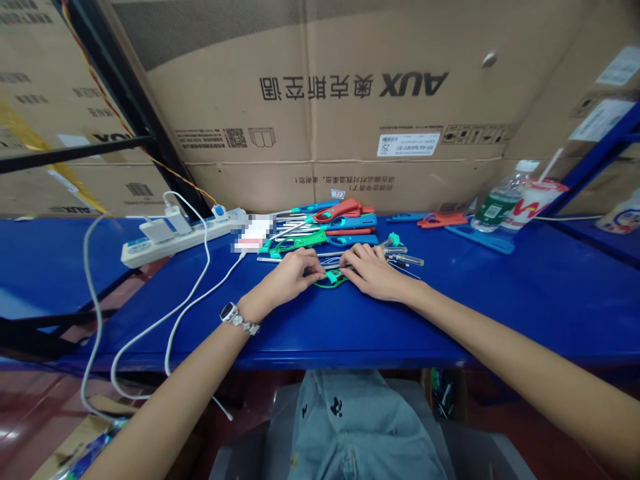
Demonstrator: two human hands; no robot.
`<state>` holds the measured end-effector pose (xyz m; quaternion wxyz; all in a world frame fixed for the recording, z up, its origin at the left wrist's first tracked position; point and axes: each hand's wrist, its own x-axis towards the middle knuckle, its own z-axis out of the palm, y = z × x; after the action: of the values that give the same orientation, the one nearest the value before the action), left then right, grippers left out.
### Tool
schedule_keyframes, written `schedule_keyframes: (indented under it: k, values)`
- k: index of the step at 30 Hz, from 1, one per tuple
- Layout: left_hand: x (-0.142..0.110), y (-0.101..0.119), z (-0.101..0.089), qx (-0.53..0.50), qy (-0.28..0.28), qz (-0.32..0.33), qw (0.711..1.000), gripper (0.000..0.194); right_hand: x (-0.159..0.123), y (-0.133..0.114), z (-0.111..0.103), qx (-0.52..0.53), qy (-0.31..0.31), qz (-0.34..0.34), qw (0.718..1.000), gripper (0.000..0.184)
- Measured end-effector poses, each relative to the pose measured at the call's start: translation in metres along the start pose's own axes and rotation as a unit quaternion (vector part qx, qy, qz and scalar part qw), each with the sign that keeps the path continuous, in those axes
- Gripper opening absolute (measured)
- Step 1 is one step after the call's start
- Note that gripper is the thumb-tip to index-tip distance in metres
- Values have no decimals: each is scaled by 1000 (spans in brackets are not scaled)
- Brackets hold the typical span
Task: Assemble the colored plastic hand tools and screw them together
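Near the front of the pile, my left hand (pixel 300 277) pinches one end of a green lighter casing (pixel 333 277) that lies low on the blue table. From the other side my right hand (pixel 373 270) curls its fingers onto the same casing, thumb and forefinger at its right end. Its inner parts are too small to make out. Just behind lies a heap of long-nosed lighters: a green lighter (pixel 305 241), a blue lighter (pixel 353 241) and a red lighter (pixel 337 212), among others. Screwdrivers with clear handles (pixel 407 259) rest beyond my right hand.
A white power strip (pixel 183 238) with chargers and trailing white cables (pixel 187 300) occupies the left. To the right are blue casing halves (pixel 483 239), a red casing (pixel 443 220), a water bottle (pixel 500 203) and a paper cup (pixel 535 200). A large cardboard box (pixel 320 133) stands behind.
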<state>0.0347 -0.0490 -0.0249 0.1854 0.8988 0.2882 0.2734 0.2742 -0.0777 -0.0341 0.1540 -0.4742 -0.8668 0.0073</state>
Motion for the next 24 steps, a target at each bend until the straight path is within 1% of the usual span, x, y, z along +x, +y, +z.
schedule_keyframes:
  k: [5, 7, 9, 12, 14, 17, 19, 20, 22, 24]
  values:
    - [-2, 0, 2, -11, 5, -9, 1000, 16, -1, 2, -1, 12, -6, 1, 1000, 23]
    - [-3, 1, 3, -12, 12, -8, 1000, 13, -1, 2, -2, 21, 1, 3, 1000, 21]
    - [-5, 1, 3, -9, 16, -8, 1000, 12, -2, 0, -3, 24, 30, 2, 999, 17]
    - [-6, 1, 4, 4, 18, -11, 1000, 11, -3, -9, -6, 26, 96, -2, 995, 11]
    - [-6, 0, 5, 14, 19, -11, 1000, 8, -2, -19, -7, 40, 112, -10, 993, 7]
    - [-7, 0, 4, 30, 14, -10, 999, 6, 2, -33, -6, 64, 87, -20, 994, 10]
    - [-9, 3, 2, 43, 12, -12, 999, 4, 5, -38, -5, 74, 67, -9, 995, 9]
    - [-11, 5, 1, 53, 15, -11, 998, 6, 7, -39, -5, 79, 60, 1, 995, 8]
    - [-14, 10, -3, 81, 21, -1, 997, 18, 8, -40, -5, 88, 52, 19, 995, 7]
    - [-18, 14, -6, 107, 12, 28, 994, 22, 9, -39, -4, 91, 51, 31, 994, 7]
